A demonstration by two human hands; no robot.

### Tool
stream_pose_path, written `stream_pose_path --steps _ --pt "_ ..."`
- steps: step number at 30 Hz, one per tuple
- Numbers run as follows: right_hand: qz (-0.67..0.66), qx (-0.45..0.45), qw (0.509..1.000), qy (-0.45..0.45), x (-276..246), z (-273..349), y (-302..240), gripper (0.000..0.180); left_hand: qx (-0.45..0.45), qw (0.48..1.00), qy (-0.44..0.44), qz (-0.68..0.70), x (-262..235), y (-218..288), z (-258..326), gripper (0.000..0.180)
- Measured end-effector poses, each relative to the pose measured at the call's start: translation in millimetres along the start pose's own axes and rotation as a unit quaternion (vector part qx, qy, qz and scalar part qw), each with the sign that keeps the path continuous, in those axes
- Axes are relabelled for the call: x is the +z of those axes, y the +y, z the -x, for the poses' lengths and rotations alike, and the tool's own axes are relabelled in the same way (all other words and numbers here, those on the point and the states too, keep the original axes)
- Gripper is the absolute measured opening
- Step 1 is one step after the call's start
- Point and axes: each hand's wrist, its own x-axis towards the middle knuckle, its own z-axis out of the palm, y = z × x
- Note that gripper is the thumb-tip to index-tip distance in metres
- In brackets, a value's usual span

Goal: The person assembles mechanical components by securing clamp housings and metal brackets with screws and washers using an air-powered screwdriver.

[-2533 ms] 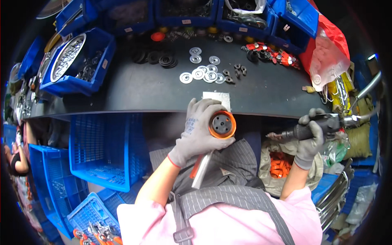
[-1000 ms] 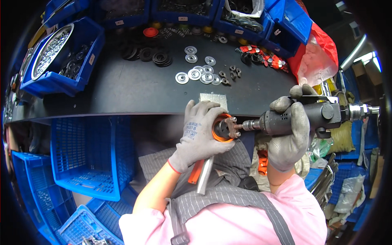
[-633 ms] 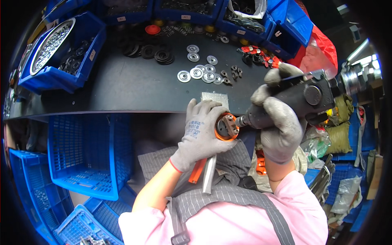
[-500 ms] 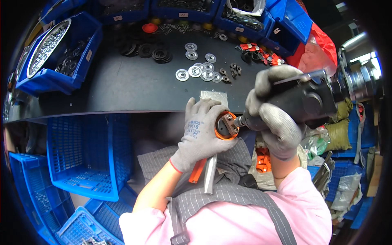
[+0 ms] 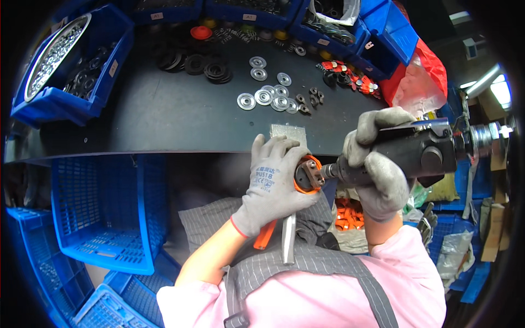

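My gloved left hand (image 5: 276, 177) is wrapped round a round part with an orange rim (image 5: 309, 188). Set in the rim is a dark disc with a small metal bracket (image 5: 313, 173) bolted on. Below the hand stick out an orange arm (image 5: 265, 235) and a silver bar (image 5: 289, 240); where they join the round part is hidden. In my gloved right hand (image 5: 380, 175) is a black power screwdriver (image 5: 404, 156), lying nearly level. Its metal tip is at the bracket's bolts; whether it touches one I cannot tell. Beyond the left hand, a metal plate (image 5: 288, 131) lies at the table edge.
Several silver discs (image 5: 263, 97), black rings (image 5: 217, 71) and small metal brackets (image 5: 316, 97) lie on the dark table (image 5: 164, 120). Blue parts bins (image 5: 104, 106) line its left and far sides. A blue crate (image 5: 101, 229) stands lower left. Orange parts (image 5: 348, 214) lie below my right hand.
The power screwdriver has swung more level, its rear end now lower and further right. Both hands keep their grip. The whole view has shifted slightly.
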Motion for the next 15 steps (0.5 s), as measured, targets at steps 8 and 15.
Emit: stream_pose_path --steps 8,15 --pt "-0.267 0.062 0.96 -0.057 -4 -5 4 0.052 -0.006 1.0 -0.002 -0.002 -4 1 0 0.075" --pt "-0.033 -0.074 0.997 -0.017 -9 3 5 0.058 -0.003 1.0 0.003 -0.007 -5 2 1 0.076"
